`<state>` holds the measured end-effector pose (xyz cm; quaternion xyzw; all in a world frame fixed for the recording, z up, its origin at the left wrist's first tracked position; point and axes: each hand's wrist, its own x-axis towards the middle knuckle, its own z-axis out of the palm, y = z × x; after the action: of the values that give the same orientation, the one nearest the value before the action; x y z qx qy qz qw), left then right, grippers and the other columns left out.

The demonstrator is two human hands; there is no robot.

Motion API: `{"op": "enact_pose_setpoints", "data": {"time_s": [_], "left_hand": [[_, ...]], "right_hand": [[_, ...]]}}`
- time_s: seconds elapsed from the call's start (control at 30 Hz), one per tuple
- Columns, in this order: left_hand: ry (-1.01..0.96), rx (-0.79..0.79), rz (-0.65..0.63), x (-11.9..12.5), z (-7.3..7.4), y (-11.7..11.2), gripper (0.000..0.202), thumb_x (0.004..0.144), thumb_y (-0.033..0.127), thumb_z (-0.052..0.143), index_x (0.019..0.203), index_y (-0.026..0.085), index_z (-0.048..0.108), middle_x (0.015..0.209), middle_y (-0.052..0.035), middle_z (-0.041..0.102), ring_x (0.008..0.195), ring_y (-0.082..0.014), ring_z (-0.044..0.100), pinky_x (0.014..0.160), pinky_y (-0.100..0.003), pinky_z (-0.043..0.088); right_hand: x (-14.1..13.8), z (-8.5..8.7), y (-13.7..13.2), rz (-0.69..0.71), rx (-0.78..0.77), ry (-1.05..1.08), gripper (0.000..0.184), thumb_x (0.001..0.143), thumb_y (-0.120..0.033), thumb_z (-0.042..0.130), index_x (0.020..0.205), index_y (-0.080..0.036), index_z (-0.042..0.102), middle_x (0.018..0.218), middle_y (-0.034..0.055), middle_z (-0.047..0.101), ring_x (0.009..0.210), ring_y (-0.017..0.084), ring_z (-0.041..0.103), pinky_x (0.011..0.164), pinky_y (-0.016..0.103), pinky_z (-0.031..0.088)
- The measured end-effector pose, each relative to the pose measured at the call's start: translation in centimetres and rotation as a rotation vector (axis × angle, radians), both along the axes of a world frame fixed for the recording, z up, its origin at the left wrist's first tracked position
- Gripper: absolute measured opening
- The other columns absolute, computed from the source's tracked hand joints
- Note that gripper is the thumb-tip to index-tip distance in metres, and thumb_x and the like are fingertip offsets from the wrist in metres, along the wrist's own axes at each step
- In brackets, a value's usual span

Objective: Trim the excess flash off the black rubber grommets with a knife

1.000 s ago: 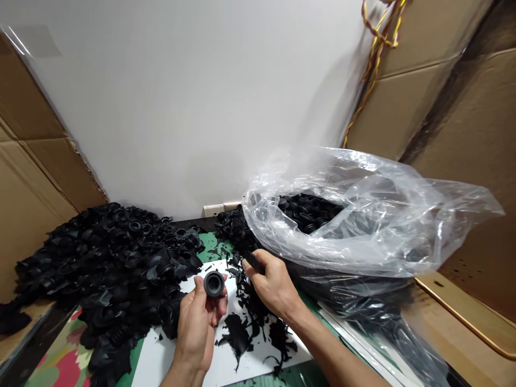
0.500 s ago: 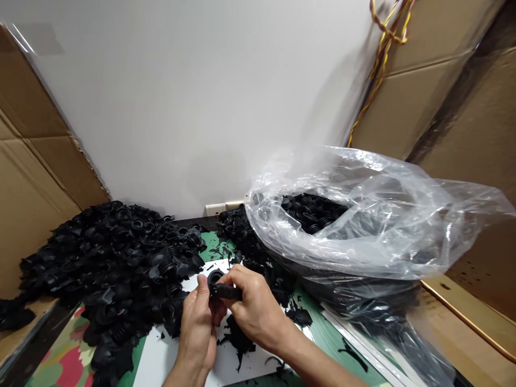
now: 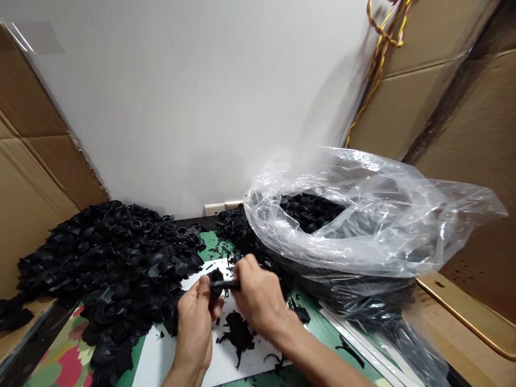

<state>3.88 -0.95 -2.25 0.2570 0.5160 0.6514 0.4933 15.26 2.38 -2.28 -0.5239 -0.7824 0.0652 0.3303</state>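
My left hand (image 3: 195, 317) is closed round a black rubber bellows (image 3: 216, 278), thumb on top, its round opening facing up. My right hand (image 3: 260, 293), fingers pinched, grips a black rubber strip (image 3: 229, 285) that stretches across from the bellows. Where the strip joins the bellows is too dark to make out. Both hands are above a white sheet (image 3: 161, 357) strewn with black rubber scraps (image 3: 238, 333). Left of them rises a big heap of black rubber bellows (image 3: 121, 247).
A clear plastic bag (image 3: 363, 247) holding more black bellows stands at the right. Further scraps lie by it on the green surface (image 3: 215, 242). Cardboard (image 3: 36, 123) flanks both sides, a pale wall (image 3: 193, 97) stands behind, and twisted yellow wires (image 3: 374, 80) hang at upper right.
My right hand has moved slightly up and right, away from my left, drawing the black strip out between them. My left hand keeps its hold on the bellows.
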Motion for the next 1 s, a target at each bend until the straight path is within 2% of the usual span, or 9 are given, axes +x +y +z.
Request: {"op": "enact_pose_setpoints", "data": {"time_s": [0.1, 0.2, 0.3, 0.43, 0.53, 0.67, 0.77, 0.87, 1.0], "left_hand": [[-0.056, -0.004, -0.038, -0.1, 0.0, 0.1, 0.045, 0.065, 0.057, 0.070, 0.077, 0.014, 0.065, 0.049, 0.0042, 0.050, 0.040, -0.0038, 0.036, 0.039, -0.015, 0.028], [-0.092, -0.010, -0.075, 0.0, 0.2, 0.2, 0.051, 0.067, 0.058, 0.068, 0.093, 0.016, 0.065, 0.056, 0.0026, 0.055, 0.039, -0.0032, 0.039, 0.038, -0.014, 0.027], [-0.109, -0.035, -0.057, 0.0, 0.2, 0.3, 0.051, 0.064, 0.060, 0.069, 0.087, 0.016, 0.064, 0.055, 0.0032, 0.054, 0.038, -0.0032, 0.038, 0.037, -0.014, 0.027], [-0.151, -0.058, -0.017, 0.0, -0.1, 0.1, 0.049, 0.058, 0.056, 0.076, 0.082, 0.015, 0.063, 0.057, 0.0052, 0.050, 0.040, -0.0024, 0.037, 0.036, -0.013, 0.027], [-0.149, -0.037, -0.053, 0.0, -0.2, 0.0, 0.043, 0.060, 0.053, 0.076, 0.078, 0.015, 0.064, 0.054, 0.0070, 0.045, 0.041, -0.0020, 0.034, 0.037, -0.012, 0.027], [-0.104, -0.049, -0.021, 0.2, -0.1, 0.2, 0.046, 0.053, 0.051, 0.081, 0.075, 0.015, 0.064, 0.052, 0.0078, 0.043, 0.040, -0.0022, 0.032, 0.035, -0.013, 0.024], [-0.048, -0.066, 0.006, 0.3, 0.0, 0.4, 0.051, 0.050, 0.056, 0.079, 0.077, 0.015, 0.066, 0.053, 0.0062, 0.048, 0.041, -0.0040, 0.036, 0.036, -0.014, 0.027], [0.033, -0.047, 0.015, 0.3, 0.1, 0.3, 0.054, 0.052, 0.057, 0.077, 0.085, 0.015, 0.067, 0.051, 0.0057, 0.050, 0.043, -0.0062, 0.039, 0.038, -0.016, 0.030], [0.142, 0.032, 0.040, 0.3, 0.2, 0.0, 0.052, 0.052, 0.056, 0.078, 0.082, 0.015, 0.068, 0.058, 0.0015, 0.060, 0.054, -0.0109, 0.050, 0.047, -0.019, 0.040]], "right_hand": [[1.8, 0.5, 1.4, -0.057, -0.192, 0.343, 0.008, 0.072, -0.011, 0.050, 0.068, -0.018, 0.050, 0.065, -0.0003, 0.053, 0.055, 0.013, 0.048, 0.051, 0.024, 0.032], [2.3, 1.1, 1.6, 0.057, -0.348, 0.587, 0.022, 0.080, -0.027, 0.047, 0.060, -0.020, 0.042, 0.055, -0.0047, 0.040, 0.053, 0.012, 0.041, 0.050, 0.023, 0.031], [1.7, 1.5, 0.8, 0.182, -0.417, 0.649, 0.031, 0.081, -0.037, 0.048, 0.057, -0.020, 0.039, 0.055, -0.0056, 0.035, 0.052, 0.010, 0.036, 0.048, 0.022, 0.029], [0.7, 1.8, -0.3, 0.319, -0.399, 0.677, 0.020, 0.079, -0.024, 0.053, 0.060, -0.018, 0.049, 0.062, -0.0037, 0.046, 0.057, 0.011, 0.044, 0.053, 0.021, 0.035], [0.4, 1.9, -0.7, 0.366, -0.352, 0.615, 0.013, 0.075, -0.009, 0.053, 0.065, -0.018, 0.056, 0.068, -0.0015, 0.054, 0.064, 0.012, 0.051, 0.060, 0.022, 0.040], [0.2, 2.0, -1.0, 0.349, -0.291, 0.448, 0.022, 0.066, 0.002, 0.052, 0.068, -0.018, 0.060, 0.073, 0.0001, 0.059, 0.067, 0.014, 0.056, 0.061, 0.022, 0.040], [0.1, 1.9, -1.2, 0.317, -0.218, 0.250, 0.022, 0.064, 0.001, 0.054, 0.072, -0.019, 0.060, 0.076, 0.0004, 0.060, 0.062, 0.013, 0.055, 0.054, 0.023, 0.035], [-0.1, 1.5, -1.5, 0.273, -0.094, 0.028, 0.018, 0.067, -0.004, 0.056, 0.077, -0.019, 0.059, 0.079, 0.0010, 0.061, 0.056, 0.013, 0.053, 0.048, 0.026, 0.026], [-0.6, 0.8, -2.0, 0.228, 0.013, -0.064, 0.008, 0.075, -0.013, 0.057, 0.080, -0.018, 0.058, 0.082, 0.0028, 0.062, 0.057, 0.015, 0.054, 0.048, 0.028, 0.021]]}}
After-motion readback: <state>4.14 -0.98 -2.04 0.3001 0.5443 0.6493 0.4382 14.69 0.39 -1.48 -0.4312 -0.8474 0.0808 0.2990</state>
